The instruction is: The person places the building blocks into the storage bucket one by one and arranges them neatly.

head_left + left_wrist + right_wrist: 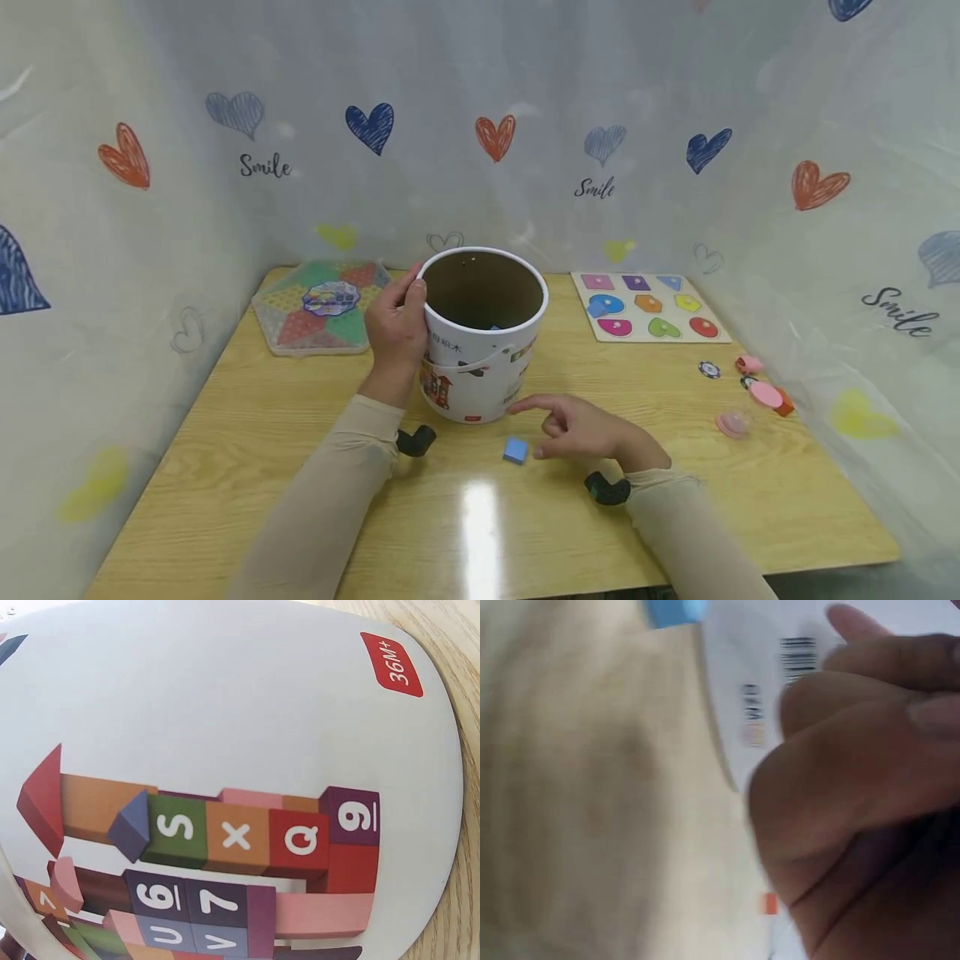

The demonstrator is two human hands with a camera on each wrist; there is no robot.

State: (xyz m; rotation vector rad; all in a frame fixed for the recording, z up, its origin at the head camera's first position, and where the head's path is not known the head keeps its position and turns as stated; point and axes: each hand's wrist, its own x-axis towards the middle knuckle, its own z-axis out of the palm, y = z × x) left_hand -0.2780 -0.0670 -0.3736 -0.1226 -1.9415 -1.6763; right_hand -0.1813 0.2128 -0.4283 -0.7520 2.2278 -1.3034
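Observation:
A white bucket with printed toy-block pictures stands on the table in the head view. My left hand grips its rim at the left, the thumb over the edge. The left wrist view is filled by the bucket's printed wall. Inside the bucket a bit of blue shows; the rest of the inside is hidden. My right hand is by the bucket's base, index finger stretched toward it, other fingers bent, nothing visible in them. A small blue block lies on the table between the right thumb and the bucket.
Behind the left hand lies a hexagonal board box. A shape puzzle board sits at the back right. Several small items, among them a pink disc and a patterned chip, lie near the right edge of the wooden table.

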